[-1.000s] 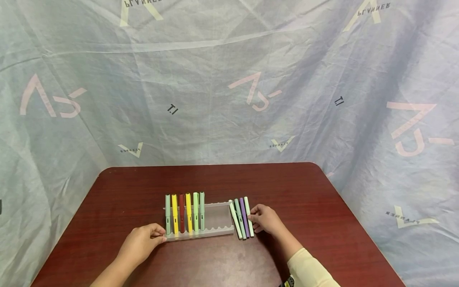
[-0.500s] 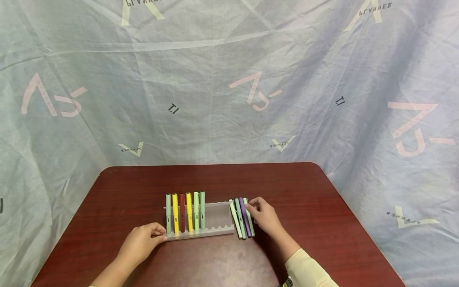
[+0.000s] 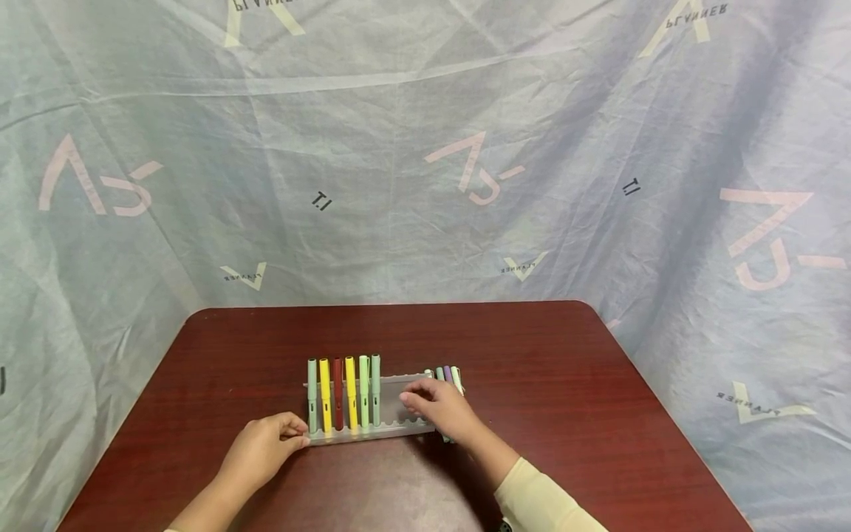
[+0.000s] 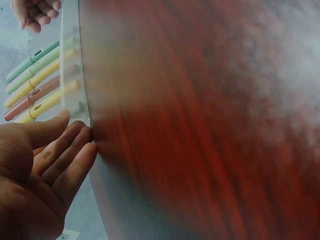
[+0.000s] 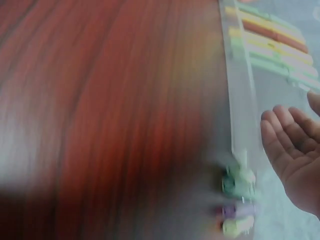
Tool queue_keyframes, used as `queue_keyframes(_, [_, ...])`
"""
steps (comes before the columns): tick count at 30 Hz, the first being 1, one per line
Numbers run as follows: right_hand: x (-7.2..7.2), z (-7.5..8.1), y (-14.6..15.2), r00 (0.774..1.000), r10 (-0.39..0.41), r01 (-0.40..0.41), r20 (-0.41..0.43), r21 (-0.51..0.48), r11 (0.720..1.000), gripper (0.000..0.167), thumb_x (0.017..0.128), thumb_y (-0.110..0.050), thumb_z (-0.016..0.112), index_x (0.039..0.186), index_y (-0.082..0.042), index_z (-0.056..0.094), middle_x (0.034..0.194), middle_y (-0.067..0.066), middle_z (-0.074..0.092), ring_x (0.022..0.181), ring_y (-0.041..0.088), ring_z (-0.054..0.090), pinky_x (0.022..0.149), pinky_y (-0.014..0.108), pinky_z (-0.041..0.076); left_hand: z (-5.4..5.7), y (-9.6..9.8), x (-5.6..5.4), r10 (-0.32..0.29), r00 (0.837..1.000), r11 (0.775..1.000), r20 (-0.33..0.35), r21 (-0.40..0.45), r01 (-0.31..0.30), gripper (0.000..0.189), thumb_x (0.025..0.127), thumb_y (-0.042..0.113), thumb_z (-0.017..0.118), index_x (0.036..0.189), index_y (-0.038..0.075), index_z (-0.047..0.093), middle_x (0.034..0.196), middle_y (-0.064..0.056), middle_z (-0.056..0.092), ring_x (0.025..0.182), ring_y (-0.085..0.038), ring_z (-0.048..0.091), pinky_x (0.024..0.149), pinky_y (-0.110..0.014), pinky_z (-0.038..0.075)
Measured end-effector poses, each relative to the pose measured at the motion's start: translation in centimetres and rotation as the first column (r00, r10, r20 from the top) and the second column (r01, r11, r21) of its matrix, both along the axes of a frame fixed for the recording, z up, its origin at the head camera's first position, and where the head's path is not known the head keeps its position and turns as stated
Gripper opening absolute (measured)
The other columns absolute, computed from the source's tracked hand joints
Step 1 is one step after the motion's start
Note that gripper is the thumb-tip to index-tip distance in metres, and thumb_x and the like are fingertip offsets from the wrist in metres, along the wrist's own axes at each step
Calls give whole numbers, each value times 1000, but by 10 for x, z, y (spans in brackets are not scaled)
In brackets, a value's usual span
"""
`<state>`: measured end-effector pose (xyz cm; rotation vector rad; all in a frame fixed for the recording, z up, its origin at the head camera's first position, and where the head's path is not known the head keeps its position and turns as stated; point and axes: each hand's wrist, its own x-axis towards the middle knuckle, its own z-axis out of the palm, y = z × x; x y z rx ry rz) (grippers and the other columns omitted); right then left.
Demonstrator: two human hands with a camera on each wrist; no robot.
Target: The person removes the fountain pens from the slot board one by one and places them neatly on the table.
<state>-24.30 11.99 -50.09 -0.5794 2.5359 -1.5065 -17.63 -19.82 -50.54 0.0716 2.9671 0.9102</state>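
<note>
At the left end of a clear plastic pen rack (image 3: 372, 434), my left hand (image 3: 266, 447) pinches the front corner between thumb and fingers. Several capped pens stand side by side in the rack's left part: a red pen (image 3: 338, 395), two yellow ones and several green ones. My right hand (image 3: 444, 411) is over the rack's right part, fingers loosely bent with nothing visible in them. In the right wrist view that hand (image 5: 295, 150) appears beside the rack. Just past the rack's right end lie several loose pens, including a purple pen (image 5: 240, 209), partly hidden by my hand in the head view.
A dark red wooden table (image 3: 572, 384) carries everything. Grey printed cloth (image 3: 392, 222) hangs behind it and on both sides. The rack's right part shows bare notches along its edge.
My right hand has moved left from the rightmost loose pen to over the rack's right part. The loose pens stay beside the rack. My left hand has stayed at its corner.
</note>
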Motion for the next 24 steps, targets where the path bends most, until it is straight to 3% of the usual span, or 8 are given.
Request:
queue_keyframes(5, [2, -5, -24, 1000, -17, 19, -26, 66, 998, 41, 93, -42, 66, 116, -8, 69, 94, -1, 72, 78, 8, 65, 68, 24, 53, 0, 0, 1, 2, 1000, 1000, 2, 7, -2, 12, 83, 24, 78, 92, 21, 71, 88, 10, 72, 84, -15, 70, 75, -42, 56])
queue_keyframes(8, [1, -8, -36, 999, -34, 34, 0, 54, 998, 42, 92, -42, 67, 118, -8, 69, 95, 0, 73, 78, 9, 66, 67, 25, 54, -1, 0, 1, 0, 1000, 1000, -4, 13, 0, 12, 83, 24, 78, 92, 22, 71, 88, 10, 72, 84, -15, 70, 75, -42, 56])
queue_keyframes(15, [-1, -14, -51, 996, -80, 80, 39, 5, 997, 28, 90, -35, 72, 103, -10, 72, 81, 1, 72, 69, 18, 69, 56, 24, 52, -1, 0, 0, -3, 1000, 1000, -6, 7, 3, 12, 83, 24, 78, 92, 22, 71, 88, 10, 72, 84, -16, 70, 75, -43, 56])
queue_keyframes(20, [0, -13, -54, 995, -98, 98, 27, 7, 995, 18, 90, -33, 72, 90, -14, 70, 74, -2, 68, 65, 15, 66, 54, 23, 50, 0, -1, 1, -1, 1000, 1000, -9, 6, 1, 12, 83, 24, 78, 92, 22, 71, 88, 10, 72, 83, -16, 70, 75, -43, 56])
queue_keyframes(24, [2, -7, -54, 996, -90, 90, 11, -19, 996, 15, 92, -32, 69, 91, -17, 67, 73, -2, 67, 64, 12, 64, 55, 22, 50, 0, -1, 0, 1, 1000, 1000, -3, 0, -1, 12, 82, 24, 78, 92, 22, 71, 88, 10, 72, 83, -16, 70, 75, -43, 56])
